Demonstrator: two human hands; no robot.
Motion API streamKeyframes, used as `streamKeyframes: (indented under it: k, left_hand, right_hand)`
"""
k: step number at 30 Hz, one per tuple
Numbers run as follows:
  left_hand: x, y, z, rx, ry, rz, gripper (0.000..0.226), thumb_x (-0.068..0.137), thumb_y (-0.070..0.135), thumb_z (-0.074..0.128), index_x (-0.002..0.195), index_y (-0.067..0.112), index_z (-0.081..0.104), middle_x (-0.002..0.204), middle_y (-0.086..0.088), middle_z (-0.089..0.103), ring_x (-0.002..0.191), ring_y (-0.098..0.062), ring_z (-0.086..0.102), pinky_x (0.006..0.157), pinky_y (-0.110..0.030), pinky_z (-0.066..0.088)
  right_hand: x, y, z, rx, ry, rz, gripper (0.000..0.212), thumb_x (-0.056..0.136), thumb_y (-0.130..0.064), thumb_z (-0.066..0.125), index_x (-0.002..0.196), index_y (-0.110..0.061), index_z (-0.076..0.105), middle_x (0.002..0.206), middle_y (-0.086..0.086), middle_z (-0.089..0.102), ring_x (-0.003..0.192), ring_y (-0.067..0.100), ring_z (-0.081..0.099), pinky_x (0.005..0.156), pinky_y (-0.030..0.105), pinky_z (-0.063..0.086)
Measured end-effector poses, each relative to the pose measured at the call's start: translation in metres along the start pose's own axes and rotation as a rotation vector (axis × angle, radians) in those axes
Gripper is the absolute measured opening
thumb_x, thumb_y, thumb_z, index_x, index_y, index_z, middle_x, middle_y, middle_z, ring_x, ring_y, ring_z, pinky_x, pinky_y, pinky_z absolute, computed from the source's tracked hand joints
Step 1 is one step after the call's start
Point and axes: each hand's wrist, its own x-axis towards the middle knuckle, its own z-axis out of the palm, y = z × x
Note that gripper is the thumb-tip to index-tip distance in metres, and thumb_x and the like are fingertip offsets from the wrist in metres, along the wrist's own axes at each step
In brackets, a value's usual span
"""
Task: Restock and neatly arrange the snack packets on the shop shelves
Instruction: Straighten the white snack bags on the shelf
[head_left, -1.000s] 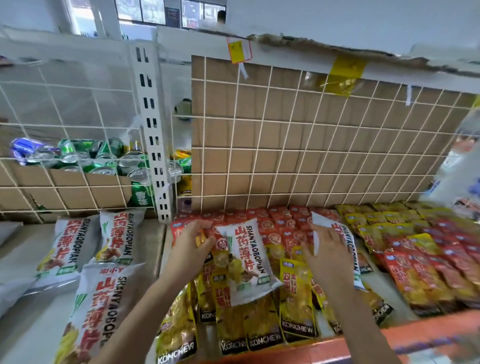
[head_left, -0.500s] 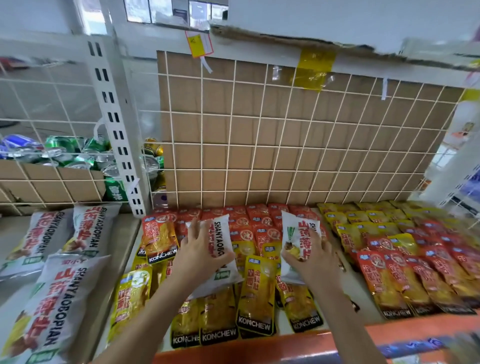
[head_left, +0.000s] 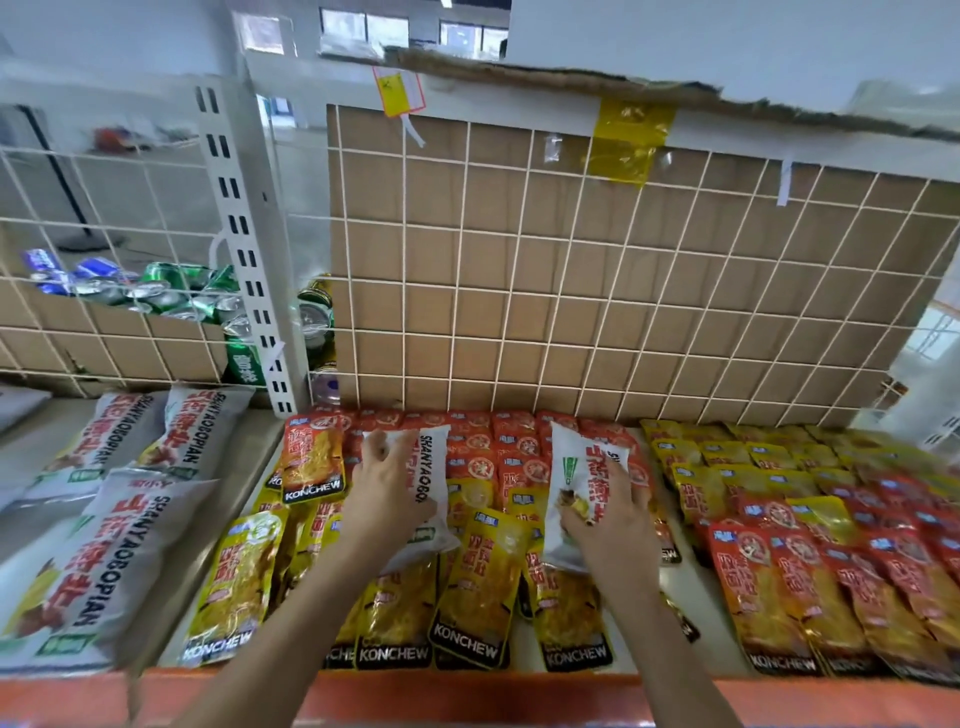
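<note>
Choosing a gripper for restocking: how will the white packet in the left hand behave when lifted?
Likely light: the left white packet looks puffed with air. Its glossy film may slide over the yellow packets beneath. Probably soft, not stiff: the right white packet looks creased where the right hand grips it.

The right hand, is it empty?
No, the right hand grips a white packet over the red and yellow Konchew packets.

Large packets (head_left: 104, 545) left on shelf (head_left: 244, 457); rows of small packets (head_left: 779, 519) right of them; cans (head_left: 171, 296) behind wire grid (head_left: 519, 312), back left.
</note>
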Motion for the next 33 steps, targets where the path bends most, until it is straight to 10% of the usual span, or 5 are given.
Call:
streamKeyframes:
  k: [16, 22, 33]
  left_hand:
    - [-0.04, -0.012, -0.071, -0.403, 0.315, 0.18, 0.068, 0.07, 0.003, 0.077, 0.121, 0.035, 0.045, 0.131, 0.004, 0.033, 0.111, 0.0, 0.037, 0.079, 0.009, 0.027]
    - [-0.076, -0.059, -0.118, -0.307, 0.35, 0.151, 0.072, 0.071, 0.002, 0.077, 0.119, 0.045, 0.043, 0.133, 0.006, 0.031, 0.119, -0.011, 0.039, 0.094, -0.025, 0.04]
    - [-0.114, -0.187, -0.203, -0.253, 0.463, 0.065, 0.075, 0.069, -0.002, 0.076, 0.114, 0.047, 0.042, 0.137, -0.009, 0.037, 0.11, 0.0, 0.038, 0.096, -0.031, 0.035]
  right_hand:
    - [-0.006, -0.007, -0.036, 0.283, 0.09, -0.274, 0.07, 0.078, -0.028, 0.072, 0.138, -0.027, 0.037, 0.138, 0.0, 0.042, 0.124, 0.019, 0.041, 0.088, 0.028, 0.035]
    - [-0.026, -0.035, -0.025, 0.291, 0.033, -0.392, 0.07, 0.078, -0.027, 0.072, 0.138, -0.028, 0.038, 0.138, 0.001, 0.044, 0.125, 0.02, 0.041, 0.091, 0.026, 0.031]
    - [-0.08, -0.121, 0.029, 0.24, -0.021, -0.44, 0.071, 0.079, -0.029, 0.071, 0.14, -0.027, 0.036, 0.135, 0.002, 0.044, 0.115, 0.017, 0.046, 0.084, 0.023, 0.034]
